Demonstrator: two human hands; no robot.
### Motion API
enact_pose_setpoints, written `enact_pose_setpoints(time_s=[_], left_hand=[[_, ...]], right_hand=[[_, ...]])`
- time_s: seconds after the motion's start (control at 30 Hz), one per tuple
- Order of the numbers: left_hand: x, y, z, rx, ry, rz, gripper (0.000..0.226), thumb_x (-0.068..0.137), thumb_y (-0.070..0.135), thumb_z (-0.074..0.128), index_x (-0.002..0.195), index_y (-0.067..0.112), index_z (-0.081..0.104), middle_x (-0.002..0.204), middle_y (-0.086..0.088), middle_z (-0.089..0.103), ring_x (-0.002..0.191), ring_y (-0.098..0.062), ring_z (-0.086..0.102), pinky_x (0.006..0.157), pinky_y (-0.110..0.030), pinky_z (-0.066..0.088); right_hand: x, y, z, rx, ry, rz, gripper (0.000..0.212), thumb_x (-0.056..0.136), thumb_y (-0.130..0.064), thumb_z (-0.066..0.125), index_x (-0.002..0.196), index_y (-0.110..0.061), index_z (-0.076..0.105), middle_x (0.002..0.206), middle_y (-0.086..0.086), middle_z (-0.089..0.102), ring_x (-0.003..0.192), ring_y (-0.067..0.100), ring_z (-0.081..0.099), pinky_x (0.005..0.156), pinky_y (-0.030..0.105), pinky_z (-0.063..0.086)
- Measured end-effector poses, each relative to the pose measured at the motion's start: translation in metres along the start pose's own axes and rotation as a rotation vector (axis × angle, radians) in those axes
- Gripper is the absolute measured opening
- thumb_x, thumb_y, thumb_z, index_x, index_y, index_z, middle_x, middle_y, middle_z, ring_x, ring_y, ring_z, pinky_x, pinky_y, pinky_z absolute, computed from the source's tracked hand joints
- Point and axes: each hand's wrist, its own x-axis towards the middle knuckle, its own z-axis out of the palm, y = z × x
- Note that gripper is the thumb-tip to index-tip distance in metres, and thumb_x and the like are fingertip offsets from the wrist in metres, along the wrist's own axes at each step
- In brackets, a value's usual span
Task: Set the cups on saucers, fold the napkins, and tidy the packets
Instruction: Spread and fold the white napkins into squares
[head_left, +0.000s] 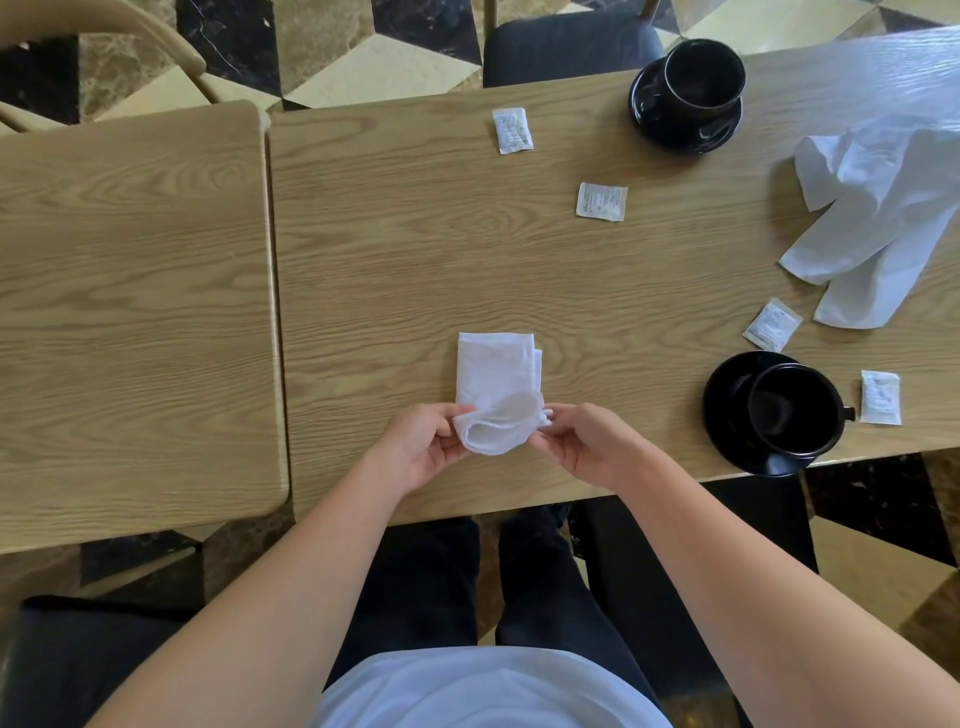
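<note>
Left hand (422, 451) and right hand (582, 446), each pinching a near corner of the half-folded napkin (493, 387) at 6 o'clock on the table (363, 249). Cloth: light, limp, creases readily; best taken at corners. Second napkin (878, 218), crumpled, at 2 o'clock, well apart.
</note>
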Motion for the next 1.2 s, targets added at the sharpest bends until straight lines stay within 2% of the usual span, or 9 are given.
enact_pose_setpoints(time_s=[0.13, 0.23, 0.37, 0.5, 0.63, 0.73, 0.87, 1.0, 1.2], left_hand=[[0.002, -0.006, -0.007, 0.194, -0.074, 0.131, 0.028, 0.09, -0.017, 0.056, 0.112, -0.004, 0.068, 0.101, -0.017, 0.073, 0.087, -0.026, 0.075, 0.072, -0.027, 0.06], [0.006, -0.009, -0.004, 0.479, 0.053, 0.204, 0.018, 0.089, 0.023, 0.077, 0.1, 0.011, 0.071, 0.085, -0.007, 0.071, 0.064, -0.015, 0.069, 0.054, -0.025, 0.05], [0.017, 0.0, 0.006, 0.643, 0.271, 0.185, 0.038, 0.091, 0.054, 0.064, 0.085, 0.017, 0.065, 0.07, -0.003, 0.071, 0.048, -0.012, 0.064, 0.042, -0.021, 0.039], [0.025, 0.005, 0.016, 0.822, 0.445, 0.271, 0.044, 0.087, 0.055, 0.063, 0.077, 0.013, 0.055, 0.068, -0.004, 0.072, 0.049, -0.016, 0.062, 0.046, -0.024, 0.041], [0.028, 0.006, 0.023, 1.02, 0.623, 0.422, 0.028, 0.084, 0.043, 0.068, 0.086, 0.019, 0.055, 0.082, 0.003, 0.066, 0.076, -0.022, 0.062, 0.056, -0.032, 0.039], [0.032, 0.007, 0.032, 0.921, 0.61, 0.53, 0.025, 0.087, 0.036, 0.068, 0.103, 0.018, 0.063, 0.093, 0.006, 0.068, 0.084, -0.02, 0.065, 0.069, -0.034, 0.05], [0.035, 0.014, 0.043, 0.664, 0.554, 0.457, 0.033, 0.085, 0.049, 0.07, 0.094, 0.019, 0.06, 0.08, 0.011, 0.061, 0.07, -0.009, 0.058, 0.067, -0.031, 0.044], [0.034, 0.016, 0.052, 0.597, 0.456, 0.432, 0.033, 0.089, 0.038, 0.067, 0.07, 0.016, 0.053, 0.069, -0.001, 0.052, 0.065, -0.021, 0.048, 0.06, -0.031, 0.035], [0.024, -0.011, 0.082, 0.612, 0.292, 0.345, 0.041, 0.091, 0.038, 0.062, 0.086, -0.003, 0.064, 0.076, -0.006, 0.058, 0.07, -0.02, 0.053, 0.065, -0.033, 0.039]], right_hand=[[0.0, 0.003, -0.005, -0.21, -0.053, -0.087, 0.031, 0.089, 0.005, 0.067, 0.12, 0.004, 0.068, 0.118, 0.016, 0.074, 0.108, 0.023, 0.073, 0.082, 0.025, 0.06], [0.005, 0.007, 0.002, -0.373, 0.115, -0.181, 0.035, 0.088, -0.023, 0.078, 0.113, 0.0, 0.071, 0.097, 0.012, 0.079, 0.091, 0.021, 0.077, 0.076, 0.027, 0.062], [0.008, 0.007, 0.013, -0.528, 0.336, -0.224, 0.042, 0.088, -0.048, 0.071, 0.101, -0.008, 0.074, 0.082, 0.009, 0.08, 0.073, 0.02, 0.078, 0.063, 0.033, 0.064], [0.013, 0.006, 0.018, -0.834, 0.577, -0.306, 0.044, 0.087, -0.053, 0.064, 0.088, -0.009, 0.068, 0.074, 0.004, 0.077, 0.064, 0.019, 0.075, 0.067, 0.043, 0.065], [0.013, 0.002, 0.02, -1.084, 0.746, -0.365, 0.042, 0.083, -0.056, 0.066, 0.089, -0.016, 0.056, 0.088, -0.002, 0.065, 0.074, 0.017, 0.063, 0.057, 0.032, 0.045], [0.018, 0.001, 0.026, -1.112, 0.741, -0.491, 0.038, 0.085, -0.051, 0.066, 0.098, -0.017, 0.056, 0.09, -0.006, 0.063, 0.079, 0.014, 0.062, 0.061, 0.032, 0.047], [0.021, -0.009, 0.034, -0.934, 0.656, -0.488, 0.042, 0.088, -0.051, 0.066, 0.106, -0.015, 0.055, 0.089, -0.008, 0.059, 0.076, 0.006, 0.058, 0.06, 0.029, 0.047], [0.019, -0.021, 0.028, -0.904, 0.523, -0.362, 0.043, 0.091, -0.052, 0.062, 0.092, -0.009, 0.065, 0.089, 0.001, 0.068, 0.077, 0.013, 0.065, 0.059, 0.026, 0.045], [-0.017, -0.032, -0.019, -0.797, 0.476, -0.333, 0.041, 0.084, -0.044, 0.072, 0.078, -0.004, 0.066, 0.078, 0.002, 0.067, 0.072, 0.017, 0.063, 0.064, 0.029, 0.044]])
